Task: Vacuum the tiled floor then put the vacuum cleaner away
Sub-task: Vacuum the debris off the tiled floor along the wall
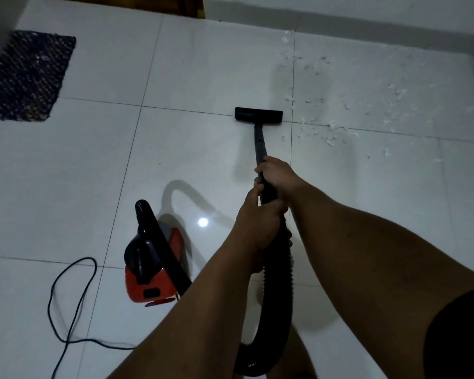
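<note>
We have both hands wrapped around the black plastic vacuum wand (260,149): the right hand (278,177) grips higher up the tube, the left hand (260,222) just below it, where the ribbed black hose (278,272) joins. The wand runs forward to the flat black floor nozzle (258,115), which rests on the glossy white tiled floor (93,173) just left of a scatter of white scraps (340,110). The small red-and-black canister vacuum cleaner (151,263) sits to our left, its black power cord (74,296) looping across the tiles. A dark woven mat (28,77) lies far left. We judge vacuuming underway; the scraps remain, and putting the cleaner away is still ahead.
</note>
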